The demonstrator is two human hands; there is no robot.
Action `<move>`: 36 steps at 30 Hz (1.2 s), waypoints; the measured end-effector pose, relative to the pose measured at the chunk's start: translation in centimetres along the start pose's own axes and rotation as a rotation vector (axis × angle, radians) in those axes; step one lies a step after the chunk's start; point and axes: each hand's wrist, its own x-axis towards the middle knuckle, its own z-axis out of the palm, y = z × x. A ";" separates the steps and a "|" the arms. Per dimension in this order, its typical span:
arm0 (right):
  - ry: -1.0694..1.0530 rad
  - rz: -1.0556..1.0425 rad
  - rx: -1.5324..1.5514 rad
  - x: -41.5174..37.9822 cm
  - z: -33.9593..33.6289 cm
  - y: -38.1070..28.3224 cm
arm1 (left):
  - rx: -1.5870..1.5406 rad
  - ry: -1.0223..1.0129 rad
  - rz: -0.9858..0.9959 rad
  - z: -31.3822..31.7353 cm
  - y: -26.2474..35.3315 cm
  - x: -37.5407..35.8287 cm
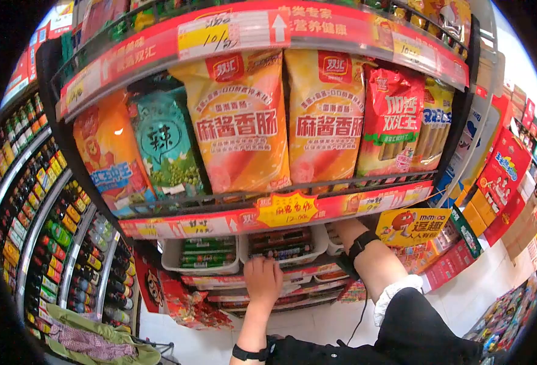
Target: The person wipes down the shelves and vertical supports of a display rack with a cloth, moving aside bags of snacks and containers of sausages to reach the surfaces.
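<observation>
My left hand (263, 278) is at the front of a white bin (286, 260), its fingers curled over the rim. Dark-wrapped sausages (283, 243) lie in that bin. Beside it on the left, another white bin (172, 261) holds green-wrapped sausages (207, 252). My right hand (345, 230) reaches under the shelf edge over a third white bin (332, 245) at the right. The price strip and shadow hide its fingers, so what it touches is not visible. Dark bands circle both my forearms.
Above the bins runs a shelf edge (220, 226) with price labels, carrying large sausage bags (238, 128). A yellow sign (411, 227) sticks out right of my right forearm. Bottle shelves (55, 225) stand at the left, and a green folding seat (92, 340) is at lower left.
</observation>
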 end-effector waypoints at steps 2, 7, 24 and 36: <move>0.001 0.015 -0.011 -7.3 0.2 3.6 | -0.013 0.022 0.027 0.3 -0.4 -0.3; -0.007 0.064 -0.015 -6.9 0.0 2.2 | -0.040 -0.037 -0.005 0.1 -0.6 -0.3; -0.259 0.264 0.062 -2.1 -4.6 -4.1 | -0.021 -0.086 -0.026 -0.4 -0.8 -0.9; -0.168 0.267 0.255 -10.9 -7.1 -3.9 | -0.039 -0.059 0.002 -0.3 -0.4 0.1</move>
